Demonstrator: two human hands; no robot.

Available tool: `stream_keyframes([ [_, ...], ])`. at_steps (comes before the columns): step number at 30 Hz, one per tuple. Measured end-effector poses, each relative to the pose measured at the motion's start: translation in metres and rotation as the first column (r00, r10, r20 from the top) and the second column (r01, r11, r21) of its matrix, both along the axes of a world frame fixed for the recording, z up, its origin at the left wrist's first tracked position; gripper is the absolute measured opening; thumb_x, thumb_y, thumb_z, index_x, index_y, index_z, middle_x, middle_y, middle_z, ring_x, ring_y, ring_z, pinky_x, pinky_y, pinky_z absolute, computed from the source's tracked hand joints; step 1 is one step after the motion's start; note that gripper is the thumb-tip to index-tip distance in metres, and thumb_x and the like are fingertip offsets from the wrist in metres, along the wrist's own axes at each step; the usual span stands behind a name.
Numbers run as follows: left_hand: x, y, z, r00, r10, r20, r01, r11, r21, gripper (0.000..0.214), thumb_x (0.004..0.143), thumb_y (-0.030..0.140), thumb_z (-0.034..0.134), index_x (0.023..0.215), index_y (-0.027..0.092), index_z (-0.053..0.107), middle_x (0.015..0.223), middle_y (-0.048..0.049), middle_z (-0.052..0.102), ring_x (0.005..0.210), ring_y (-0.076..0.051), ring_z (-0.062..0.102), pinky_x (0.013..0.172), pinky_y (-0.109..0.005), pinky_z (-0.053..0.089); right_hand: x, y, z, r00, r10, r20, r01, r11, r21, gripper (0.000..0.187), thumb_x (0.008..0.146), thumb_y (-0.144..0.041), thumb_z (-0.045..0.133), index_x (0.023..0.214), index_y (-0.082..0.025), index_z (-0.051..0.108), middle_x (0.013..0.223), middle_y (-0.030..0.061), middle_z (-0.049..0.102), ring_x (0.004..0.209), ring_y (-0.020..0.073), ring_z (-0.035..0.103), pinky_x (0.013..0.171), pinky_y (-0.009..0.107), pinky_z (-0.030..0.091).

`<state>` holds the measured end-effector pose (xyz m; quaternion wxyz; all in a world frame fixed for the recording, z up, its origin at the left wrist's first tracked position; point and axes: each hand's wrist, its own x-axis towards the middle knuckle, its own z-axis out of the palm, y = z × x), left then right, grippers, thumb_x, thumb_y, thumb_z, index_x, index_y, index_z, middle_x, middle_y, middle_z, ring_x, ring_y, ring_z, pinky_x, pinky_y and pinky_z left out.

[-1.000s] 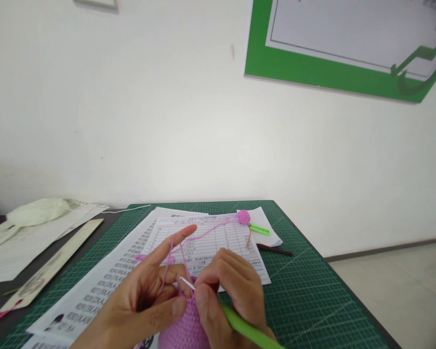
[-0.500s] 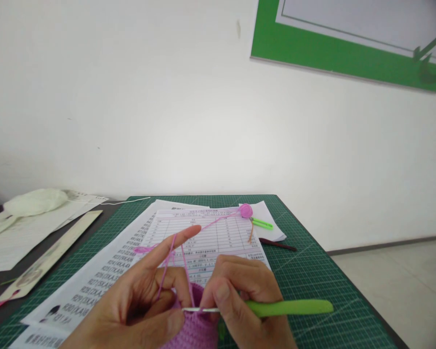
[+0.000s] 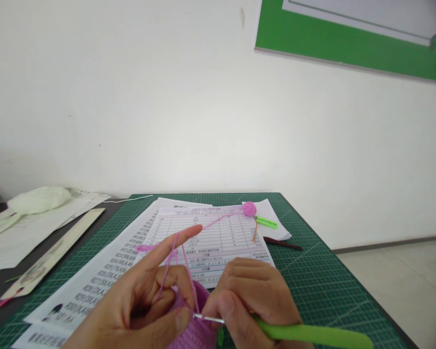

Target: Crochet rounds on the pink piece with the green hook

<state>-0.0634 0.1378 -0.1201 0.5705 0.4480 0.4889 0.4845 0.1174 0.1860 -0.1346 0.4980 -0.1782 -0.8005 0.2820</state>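
Pink crochet piece (image 3: 194, 334): qty 1, low in frame between the two hands, bottom edge cut off. Left hand (image 3: 141, 295) pinches its near edge, thumb in front; index finger is out straight with pink yarn (image 3: 188, 271) over it, strand running down to the hook. Right hand (image 3: 254, 300) has thumb and fingers closed around 1 green-handled hook (image 3: 312, 333); metal tip sits at the piece's rim, just beside the left thumb tip.

On the cutting mat (image 3: 334, 295), past the fingers: 1 yarn ball (image 3: 249, 209), 1 bright green pin (image 3: 267, 222) near it, 1 dark brown strip (image 3: 283, 243).

Text: row-list sheet (image 3: 116, 261) reads R28, R29, R30 with bracketed codes after each. Table sheet (image 3: 203, 232) overlaps it; its print is too small to read.
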Motion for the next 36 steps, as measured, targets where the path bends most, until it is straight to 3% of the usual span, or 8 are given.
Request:
stream_keyframes([
  [4, 0.007, 0.001, 0.001, 0.989, 0.1, -0.109, -0.095, 0.994, 0.051, 0.075, 0.068, 0.047, 0.084, 0.136, 0.042, 0.052, 0.063, 0.0061, 0.064, 0.048, -0.008, 0.021, 0.05, -0.031, 0.014, -0.005, 0.005, -0.002, 0.99, -0.111, 0.086, 0.09, 0.971, 0.222, 0.034, 0.092, -0.017, 0.044, 0.059, -0.018, 0.053, 0.05, -0.0021, 0.055, 0.048, 0.0084, 0.046, 0.049, 0.026, 0.035],
  [8, 0.015, 0.003, 0.0, 0.951, 0.22, -0.216, -0.193, 0.971, 0.142, 0.068, 0.071, 0.038, 0.081, 0.134, 0.043, 0.054, 0.057, 0.0089, 0.056, 0.047, -0.009, 0.021, 0.046, -0.028, 0.014, -0.012, 0.005, -0.006, 0.94, -0.323, 0.113, 0.256, 0.883, 0.394, 0.032, 0.089, -0.015, 0.047, 0.058, -0.02, 0.043, 0.05, -0.0032, 0.049, 0.048, 0.009, 0.04, 0.049, 0.029, 0.029],
  [12, 0.023, 0.005, -0.003, 0.939, 0.266, -0.216, -0.239, 0.96, 0.144, 0.076, 0.072, 0.042, 0.079, 0.14, 0.044, 0.044, 0.059, 0.008, 0.054, 0.052, -0.011, 0.033, 0.048, -0.021, 0.03, -0.026, 0.004, -0.014, 0.89, -0.452, 0.058, 0.39, 0.821, 0.418, 0.029, 0.091, -0.015, 0.046, 0.064, -0.021, 0.042, 0.058, -0.0016, 0.049, 0.055, 0.0114, 0.041, 0.053, 0.031, 0.028],
  [15, 0.025, 0.006, -0.007, 0.948, 0.259, -0.185, -0.236, 0.962, 0.135, 0.081, 0.074, 0.048, 0.079, 0.143, 0.046, 0.037, 0.063, 0.0073, 0.058, 0.052, -0.011, 0.034, 0.049, -0.019, 0.032, -0.037, 0.003, -0.022, 0.832, -0.542, -0.119, 0.541, 0.744, 0.392, 0.029, 0.098, -0.019, 0.041, 0.069, -0.021, 0.042, 0.06, -0.0009, 0.047, 0.058, 0.0129, 0.041, 0.054, 0.032, 0.027],
  [18, 0.022, 0.01, -0.01, 0.982, 0.188, -0.012, -0.185, 0.974, 0.133, 0.08, 0.076, 0.043, 0.08, 0.143, 0.045, 0.038, 0.066, 0.0068, 0.063, 0.05, -0.009, 0.035, 0.049, -0.018, 0.032, -0.045, 0.002, -0.027, 0.779, -0.568, -0.264, 0.626, 0.695, 0.353, 0.031, 0.102, -0.023, 0.034, 0.072, -0.021, 0.041, 0.06, -0.0012, 0.043, 0.057, 0.0132, 0.039, 0.054, 0.031, 0.028],
  [22, 0.016, 0.012, -0.008, 0.968, 0.058, 0.243, -0.079, 0.994, 0.081, 0.085, 0.071, 0.029, 0.086, 0.144, 0.035, 0.042, 0.065, 0.0042, 0.066, 0.053, -0.011, 0.049, 0.05, -0.019, 0.04, -0.044, 0.0, -0.026, 0.791, -0.517, -0.328, 0.61, 0.708, 0.356, 0.033, 0.103, -0.029, 0.032, 0.074, -0.019, 0.042, 0.059, -0.002, 0.043, 0.056, 0.0112, 0.042, 0.053, 0.029, 0.033],
  [28, 0.008, 0.007, -0.004, 0.938, 0.021, 0.347, 0.018, 0.994, -0.108, 0.085, 0.072, 0.021, 0.084, 0.144, 0.035, 0.043, 0.083, -0.0009, 0.072, 0.072, -0.015, 0.062, 0.063, -0.02, 0.049, -0.033, -0.003, -0.018, 0.863, -0.393, -0.317, 0.494, 0.787, 0.369, 0.035, 0.103, -0.031, 0.034, 0.074, -0.018, 0.047, 0.057, -0.0026, 0.049, 0.054, 0.0085, 0.046, 0.053, 0.026, 0.036],
  [36, 0.0, 0.008, -0.015, 0.927, -0.002, 0.376, 0.054, 0.99, -0.129, 0.085, 0.069, 0.022, 0.086, 0.143, 0.039, 0.045, 0.077, 0.0009, 0.07, 0.07, -0.016, 0.063, 0.065, -0.022, 0.049, -0.026, -0.003, -0.012, 0.888, -0.356, -0.29, 0.447, 0.817, 0.364, 0.034, 0.1, -0.025, 0.038, 0.068, -0.018, 0.048, 0.051, -0.0038, 0.047, 0.048, 0.0074, 0.04, 0.052, 0.028, 0.033],
])
